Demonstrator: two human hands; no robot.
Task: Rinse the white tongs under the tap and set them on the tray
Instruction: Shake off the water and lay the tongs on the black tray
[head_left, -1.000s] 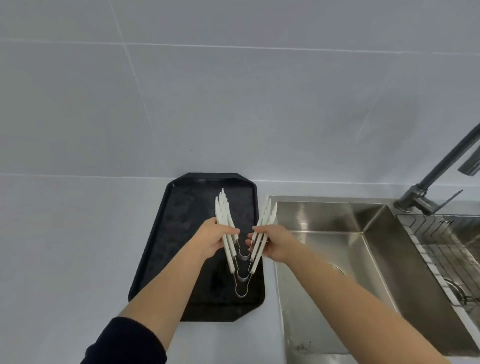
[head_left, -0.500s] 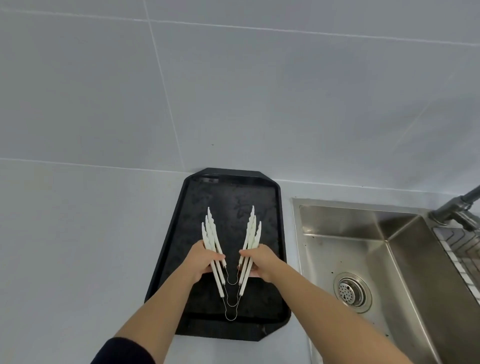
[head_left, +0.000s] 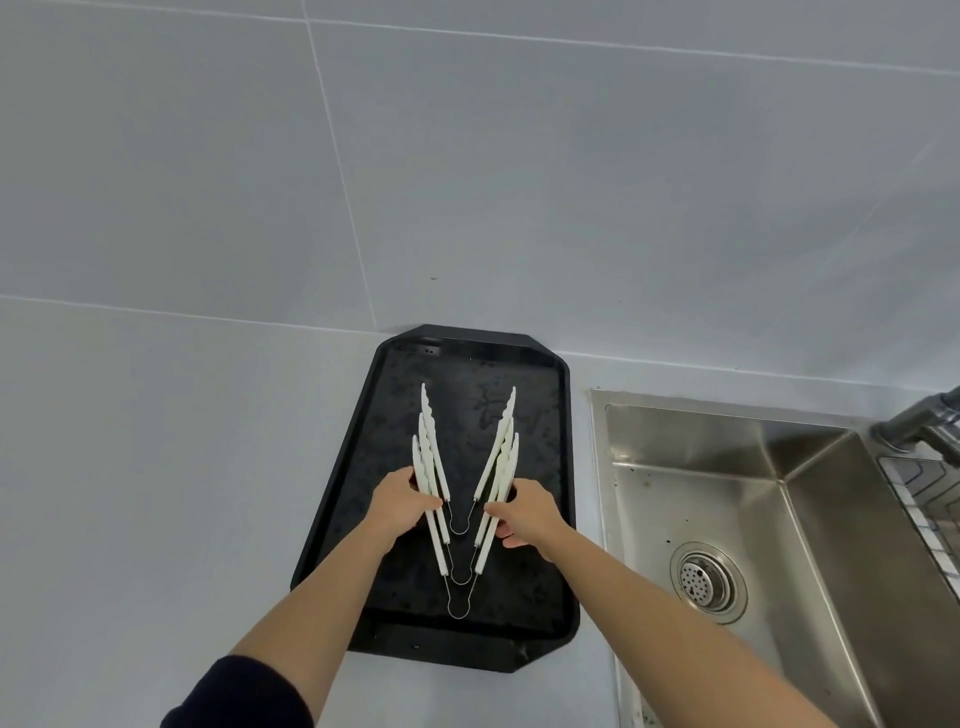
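White tongs (head_left: 470, 483), three nested in a V, sit over the black tray (head_left: 563, 467), wire loops toward the person. Left hand (head_left: 402, 501) pinches the left arms, right hand (head_left: 524, 512) the right arms. Steel sink (head_left: 779, 519) just right of tray.

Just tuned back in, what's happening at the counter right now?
A person is holding a nested stack of white tongs over the black tray, the left hand on the left arms and the right hand on the right arms. The tongs are spread in a V, tips pointing toward the wall. Whether they rest on the tray yet is hard to tell. The steel sink sits to the right, and no water is visibly running from the tap.
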